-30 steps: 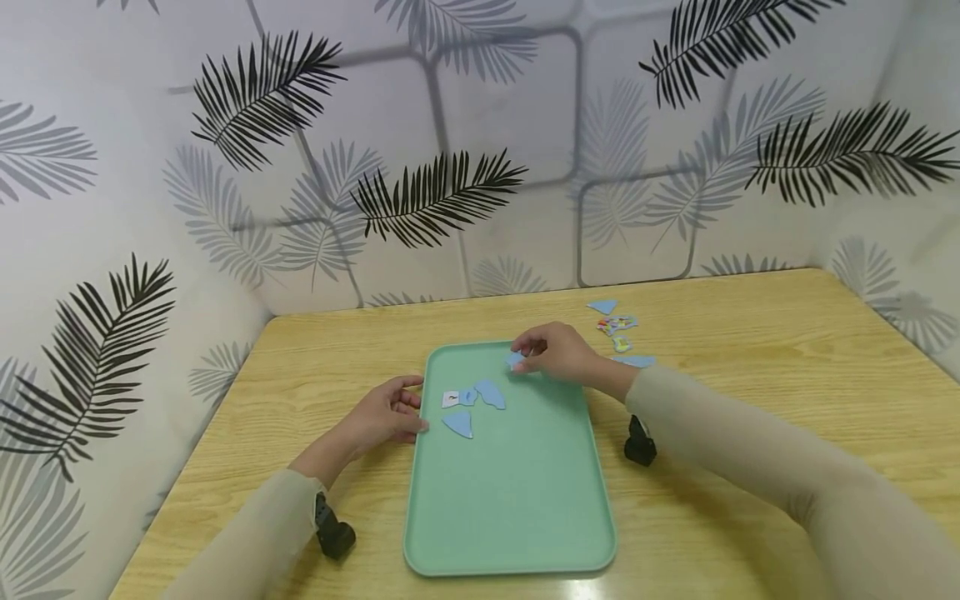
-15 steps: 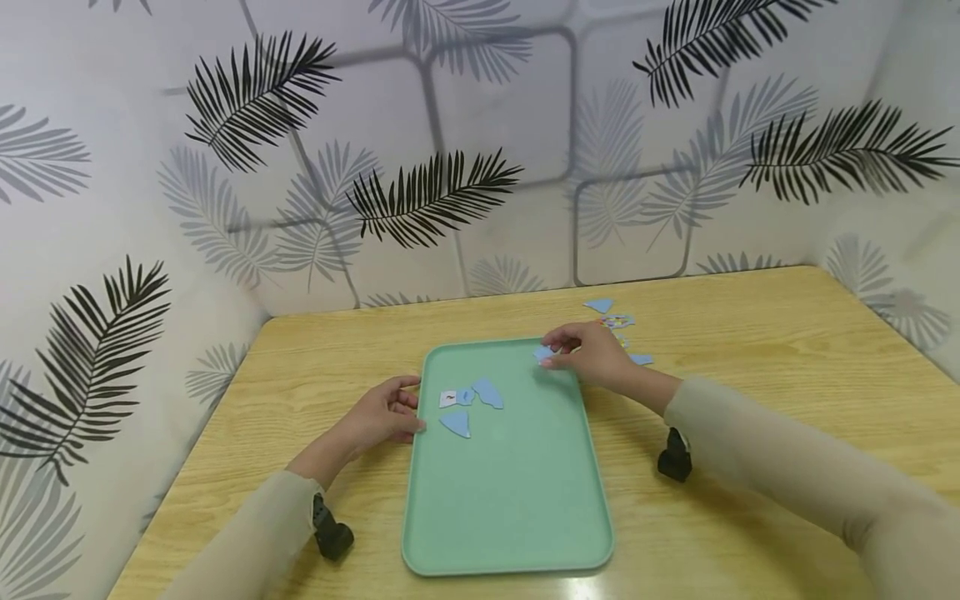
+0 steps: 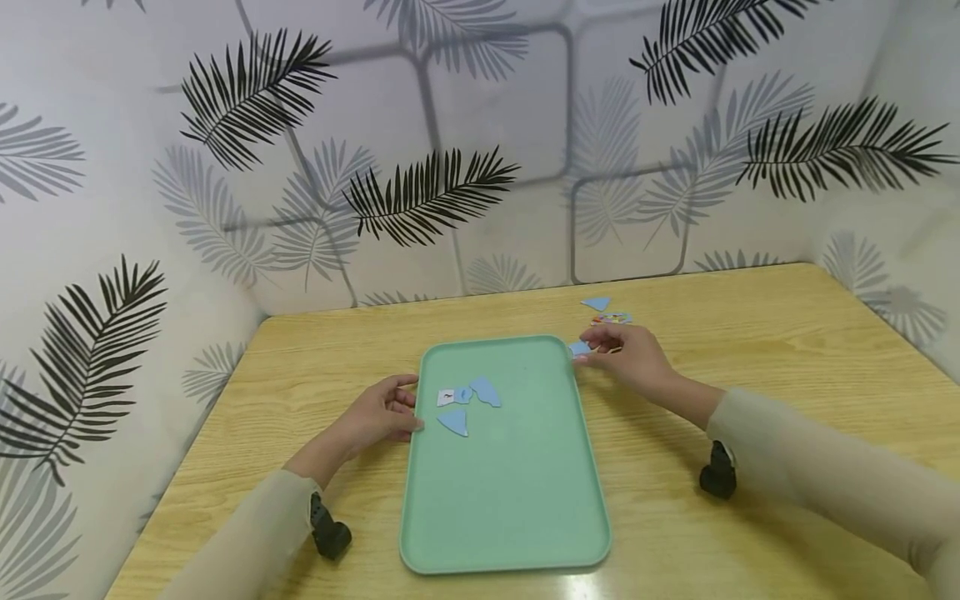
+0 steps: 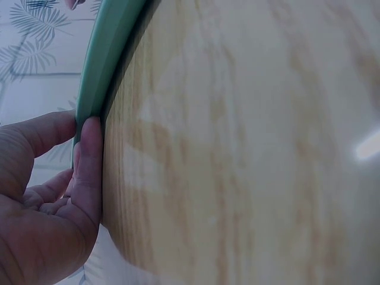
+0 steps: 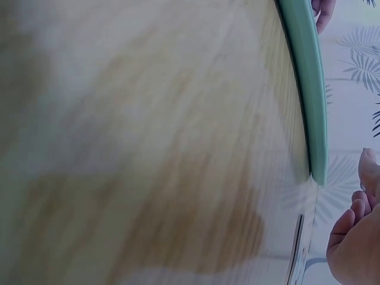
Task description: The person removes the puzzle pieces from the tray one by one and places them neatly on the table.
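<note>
Shifted rightward since the earlier frame: right hand point(image 3: 626, 358) with held blue piece point(image 3: 579, 349), from above the far part of the green tray point(image 3: 517, 500) to just beside its far right corner. Noted at the near side: beige sleeves point(image 3: 825, 471) and black wrist devices point(image 3: 328, 533), over a wooden table point(image 3: 735, 350). Found at the tray's left rim: left hand point(image 3: 378, 412), fingers narrowed, holding the edge. Observed inside the tray, toward the left: blue triangular piece point(image 3: 454, 421); farther, white piece point(image 3: 446, 397) with dark mark, touching small blue piece point(image 3: 462, 396) on its right; right of that, larger blue piece point(image 3: 486, 392), contact not determinable. Recorded at far right: right fingertips pinched narrow on the held piece; height above table not determinable. Located beyond, on the table: multicoloured piece point(image 3: 613, 318), then far blue piece point(image 3: 597, 303). Visible behind: leaf-patterned wall point(image 3: 517, 108).
</note>
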{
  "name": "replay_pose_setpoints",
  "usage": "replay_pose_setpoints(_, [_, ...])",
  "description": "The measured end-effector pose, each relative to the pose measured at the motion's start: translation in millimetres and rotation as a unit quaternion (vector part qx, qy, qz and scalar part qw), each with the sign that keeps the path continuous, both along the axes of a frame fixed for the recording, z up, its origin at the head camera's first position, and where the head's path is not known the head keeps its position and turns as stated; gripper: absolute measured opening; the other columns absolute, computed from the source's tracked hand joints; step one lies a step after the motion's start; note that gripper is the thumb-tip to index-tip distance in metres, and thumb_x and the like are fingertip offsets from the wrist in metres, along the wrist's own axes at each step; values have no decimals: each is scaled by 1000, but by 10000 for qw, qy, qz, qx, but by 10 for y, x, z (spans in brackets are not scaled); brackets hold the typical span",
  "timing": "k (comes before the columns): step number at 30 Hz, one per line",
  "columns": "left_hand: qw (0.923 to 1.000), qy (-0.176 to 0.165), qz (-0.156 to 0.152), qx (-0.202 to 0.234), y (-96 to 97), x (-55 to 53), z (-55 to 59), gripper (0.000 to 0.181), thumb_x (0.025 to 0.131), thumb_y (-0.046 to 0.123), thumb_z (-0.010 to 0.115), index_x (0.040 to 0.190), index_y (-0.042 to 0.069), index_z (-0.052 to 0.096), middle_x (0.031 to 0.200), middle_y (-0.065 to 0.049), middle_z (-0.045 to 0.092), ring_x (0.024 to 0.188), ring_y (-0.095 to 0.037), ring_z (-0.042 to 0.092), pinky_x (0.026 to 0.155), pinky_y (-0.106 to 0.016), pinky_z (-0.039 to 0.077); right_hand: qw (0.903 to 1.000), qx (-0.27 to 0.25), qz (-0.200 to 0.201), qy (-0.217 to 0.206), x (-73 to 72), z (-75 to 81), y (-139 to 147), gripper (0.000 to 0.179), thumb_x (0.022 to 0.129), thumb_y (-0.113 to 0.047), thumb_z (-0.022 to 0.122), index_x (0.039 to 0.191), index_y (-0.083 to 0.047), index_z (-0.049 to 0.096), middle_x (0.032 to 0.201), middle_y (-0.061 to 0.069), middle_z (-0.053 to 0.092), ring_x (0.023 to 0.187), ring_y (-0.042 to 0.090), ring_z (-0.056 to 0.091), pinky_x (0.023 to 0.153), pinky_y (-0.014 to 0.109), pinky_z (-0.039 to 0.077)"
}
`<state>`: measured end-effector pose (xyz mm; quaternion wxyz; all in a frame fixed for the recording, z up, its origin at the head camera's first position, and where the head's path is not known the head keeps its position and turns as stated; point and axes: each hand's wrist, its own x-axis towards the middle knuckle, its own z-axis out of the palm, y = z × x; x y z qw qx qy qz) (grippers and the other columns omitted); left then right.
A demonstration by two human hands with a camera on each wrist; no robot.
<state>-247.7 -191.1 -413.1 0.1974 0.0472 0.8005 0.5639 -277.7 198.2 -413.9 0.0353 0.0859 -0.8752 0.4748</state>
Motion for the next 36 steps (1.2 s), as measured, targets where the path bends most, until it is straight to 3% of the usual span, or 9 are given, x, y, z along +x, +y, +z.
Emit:
replay_pose_setpoints(10, [9999,29,-96,32,4,11,41,74,85,-6,69,148,0,31,113,-17,49,87,-19,56,73,-36,57,9996,135,-248,79,125,-40,278,35,84,-22,79,111,-2,70,95,7,67,85,19,58,68,22,49])
replay_pose_setpoints(19, [10000,8,-69,20,2,-5,20,74,85,-7,69,148,1,32,112,-16,49,87,-20,56,73,-36,57,9996,255,-96,-108,261,-42,448,33,86,-17,76,110,3,68,95,10,66,87,22,57,68,21,49])
replay_pose_setpoints(29, [9999,49,-149,71,0,-1,24,75,85,-6,69,149,-1,29,113,-17,49,87,-20,57,74,-38,57,9994,339,-35,-94,293,-119,510,32,83,-16,79,106,5,68,90,7,67,82,17,59,66,20,49])
replay_pose_setpoints(36, [10000,-4,-26,47,5,7,14,74,85,-7,69,148,2,32,112,-16,50,87,-20,57,73,-37,57,9985,545,-9,-67,311,-127,501,30,82,-16,80,103,3,69,87,6,65,80,19,56,65,21,47])
